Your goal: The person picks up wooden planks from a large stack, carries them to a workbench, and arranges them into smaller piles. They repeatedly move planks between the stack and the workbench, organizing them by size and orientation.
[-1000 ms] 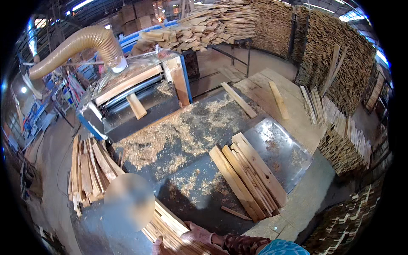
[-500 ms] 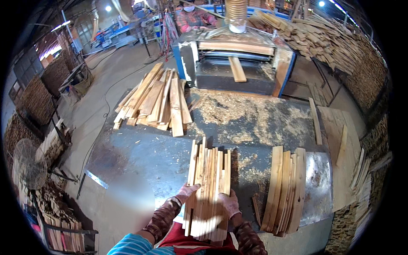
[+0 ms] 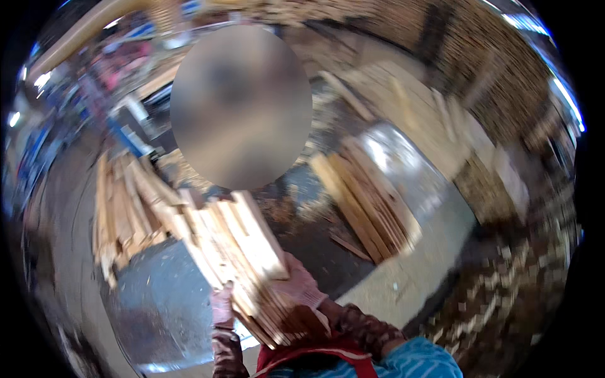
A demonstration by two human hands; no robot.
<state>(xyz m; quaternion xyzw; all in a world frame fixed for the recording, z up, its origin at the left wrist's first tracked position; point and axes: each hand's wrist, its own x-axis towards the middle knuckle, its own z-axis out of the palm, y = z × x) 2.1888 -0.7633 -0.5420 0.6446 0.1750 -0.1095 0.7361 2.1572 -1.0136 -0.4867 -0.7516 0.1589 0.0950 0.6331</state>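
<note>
Free room is left on the near-left part of the desk (image 3: 161,309), while the way beyond it is blocked at the far left by a pile of loose boards (image 3: 129,208). The middle is obstructed by a bundle of wooden strips (image 3: 242,255) held between the hands (image 3: 222,307). To its right, a dark gap is left open before a row of boards (image 3: 362,201), partly narrowed by a thin sliver (image 3: 351,246); the far middle is hidden by a blurred patch.
</note>
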